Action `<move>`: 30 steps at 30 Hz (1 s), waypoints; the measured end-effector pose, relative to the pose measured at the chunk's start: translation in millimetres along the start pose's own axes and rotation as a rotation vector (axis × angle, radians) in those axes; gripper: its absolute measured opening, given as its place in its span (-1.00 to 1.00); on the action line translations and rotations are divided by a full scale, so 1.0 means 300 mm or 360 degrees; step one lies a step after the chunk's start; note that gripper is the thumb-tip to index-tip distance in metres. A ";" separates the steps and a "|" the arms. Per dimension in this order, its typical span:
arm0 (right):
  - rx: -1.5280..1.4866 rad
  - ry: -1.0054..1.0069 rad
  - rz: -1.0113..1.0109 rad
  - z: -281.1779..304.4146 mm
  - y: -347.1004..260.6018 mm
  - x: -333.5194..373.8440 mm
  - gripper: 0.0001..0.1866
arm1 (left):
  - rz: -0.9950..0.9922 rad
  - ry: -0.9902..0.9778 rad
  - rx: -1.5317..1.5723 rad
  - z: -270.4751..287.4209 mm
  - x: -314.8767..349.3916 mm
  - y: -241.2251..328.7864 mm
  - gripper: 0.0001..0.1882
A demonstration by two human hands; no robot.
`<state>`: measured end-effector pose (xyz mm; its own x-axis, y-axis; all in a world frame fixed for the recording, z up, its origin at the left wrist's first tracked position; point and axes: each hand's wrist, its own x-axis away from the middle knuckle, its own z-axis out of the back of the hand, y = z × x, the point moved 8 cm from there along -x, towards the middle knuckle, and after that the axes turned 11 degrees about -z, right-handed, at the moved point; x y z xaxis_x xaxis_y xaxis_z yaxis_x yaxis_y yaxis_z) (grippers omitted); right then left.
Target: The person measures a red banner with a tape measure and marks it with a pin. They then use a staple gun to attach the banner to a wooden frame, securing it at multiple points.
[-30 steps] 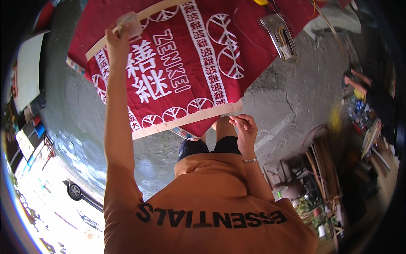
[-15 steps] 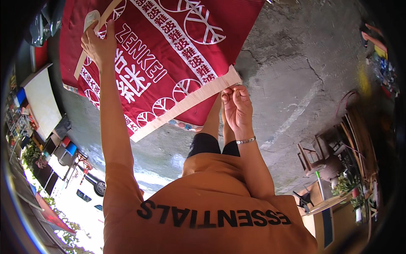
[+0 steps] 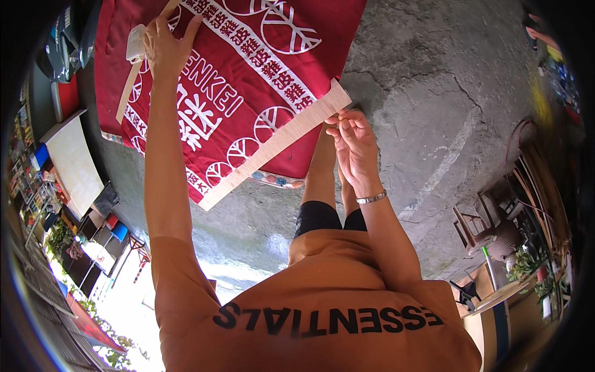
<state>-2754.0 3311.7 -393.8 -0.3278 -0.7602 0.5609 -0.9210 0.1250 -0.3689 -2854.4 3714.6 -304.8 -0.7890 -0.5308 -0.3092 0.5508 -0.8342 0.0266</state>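
Observation:
A dark red cloth (image 3: 248, 68) with white printed characters and leaf-like circles spreads out in front of me. Along its near edge runs a pale wooden strip (image 3: 273, 149), and another strip (image 3: 128, 93) borders its left side. My left hand (image 3: 166, 53) reaches over the far left part, thumb spread away from the fingers. Just left of those fingers sits a small whitish, see-through container (image 3: 136, 44); whether they touch it is unclear. By the right end of the near strip, my right hand (image 3: 354, 146) pinches something tiny, too small to name, between thumb and fingertips.
Cracked grey concrete floor (image 3: 421, 124) lies under and around. Wooden chairs (image 3: 474, 226) and leaning boards (image 3: 539, 186) stand at the right. A white board (image 3: 74, 164) and crowded shelves are at the left. A person (image 3: 548, 43) shows at the far right.
My left hand has shifted slightly right across the cloth, its thumb swinging wider from the fingers. My right hand stays pinched by the strip's end. The whole view has shifted a little.

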 end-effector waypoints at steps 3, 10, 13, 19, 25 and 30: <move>0.0032 0.0017 -0.0001 0.010 -0.002 -0.007 -0.86 | 0.0016 0.0007 -0.0025 0.001 -0.023 -0.014 -0.21; 0.0100 0.0047 -0.0003 0.003 -0.013 -0.003 -0.84 | 0.0130 -0.0053 -0.0086 0.003 -0.019 -0.040 -0.13; 0.0188 0.0084 0.0015 0.002 -0.026 -0.001 -0.84 | 0.0147 -0.0030 0.0064 -0.013 -0.022 -0.049 -0.11; 0.0335 0.0126 0.0005 -0.008 -0.048 0.005 -0.85 | 0.0289 -0.0095 0.0154 -0.041 -0.021 -0.083 -0.05; 0.0378 0.0123 0.0013 0.005 -0.041 0.010 -0.85 | 0.0301 -0.0106 0.0020 -0.057 -0.038 -0.075 -0.01; 0.0282 0.0135 -0.0021 0.029 -0.015 0.034 -0.85 | 0.0132 0.0053 0.0012 -0.035 -0.021 -0.018 -0.10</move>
<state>-2751.4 3297.8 -392.8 -0.3396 -0.7038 0.6239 -0.8763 -0.0042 -0.4817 -2849.6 3723.9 -313.1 -0.7314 -0.5928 -0.3370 0.6116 -0.7889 0.0602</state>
